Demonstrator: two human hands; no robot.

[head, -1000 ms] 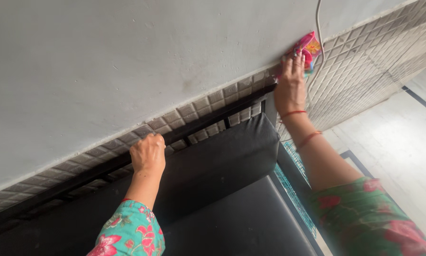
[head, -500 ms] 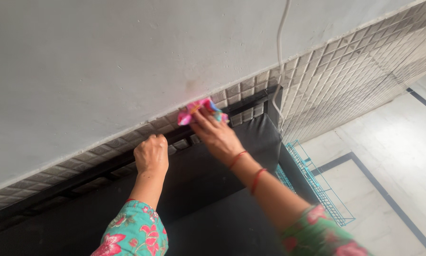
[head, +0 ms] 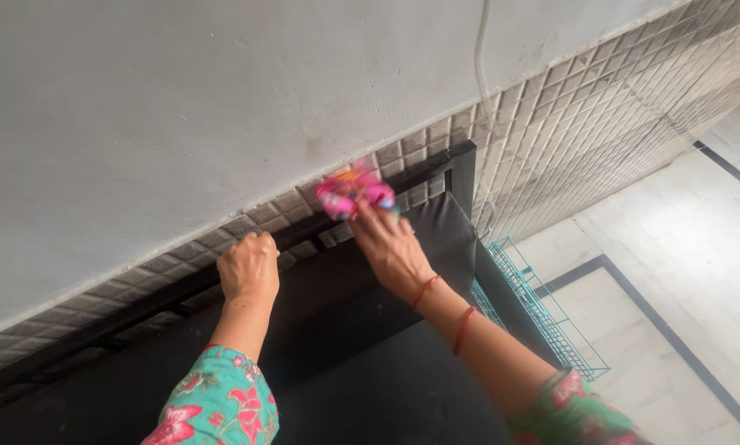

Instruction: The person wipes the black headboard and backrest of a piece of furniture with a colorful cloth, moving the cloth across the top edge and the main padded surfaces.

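The left hand (head: 249,268) has its fingers curled around the black metal rail (head: 172,290) of the seat back. Further right, the right hand (head: 390,243) presses a bunched pink cloth (head: 352,190), pinched in its fingers, against the tiled wall strip (head: 551,124).

soft, even daylight, brightest on the pale floor (head: 683,247) at the right edge of the frame. lower left sinks into dark shadow. the pink cloth (head: 355,191) smears with motion blur; no harsh glare, lines tilt steeply.
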